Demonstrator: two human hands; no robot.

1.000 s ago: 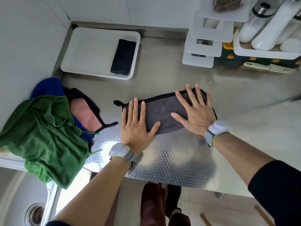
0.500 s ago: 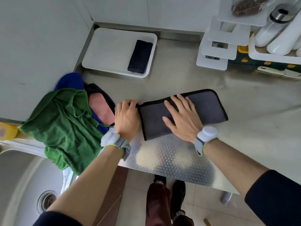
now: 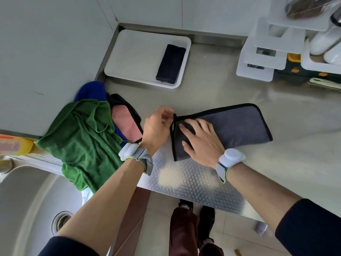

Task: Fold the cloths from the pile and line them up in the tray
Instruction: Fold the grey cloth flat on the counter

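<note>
A grey cloth with black trim lies folded into a long strip on the steel counter. My right hand rests flat on its left part, fingers straight. My left hand pinches the cloth's left end at the far corner and lifts that edge slightly. A white tray stands at the back left with one folded dark cloth along its right side. The pile sits left of my hands: a green cloth on top, with blue, pink and black cloths under it.
A sink lies at the lower left, with the green cloth hanging over its rim. White stepped racks and white bottles crowd the back right. The counter's front edge runs just below my wrists. A yellow bottle lies at the far left.
My left hand slid off the cloth's top to its left end and now pinches the corner. My right hand moved left along the cloth. The view shifted left.
</note>
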